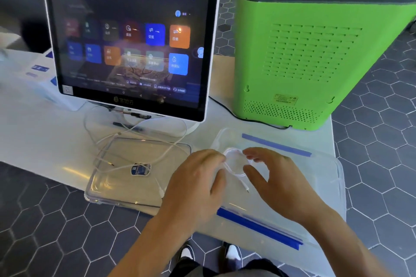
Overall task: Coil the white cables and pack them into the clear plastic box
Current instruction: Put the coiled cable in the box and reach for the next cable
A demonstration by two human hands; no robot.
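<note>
From the head view, I have my left hand (pixel 198 177) and right hand (pixel 273 175) over the clear plastic box (pixel 326 186) at the right of the desk (pixel 33 132). Between them is a small coil of white cable (pixel 234 162), its plug end trailing down towards me. My left hand lies with its fingers curved over the coil's left side and seems to pin the loop there; whether they pinch the strand I cannot tell. My right hand is spread, thumb and forefinger arched apart on the coil's right edge, touching or just short of it

To the left, the clear lid (pixel 139 175) lies on the desk with a second white cable (pixel 135 139) sprawled loosely over it, running up under the touchscreen monitor (pixel 130 47). A green machine (pixel 299 63) stands behind the box

I judge the cable light, thin and springy: a loop will want to open when let go, and the smooth jacket may slip. Best hold is across the gathered strands where they cross, not at the fragile plug
</note>
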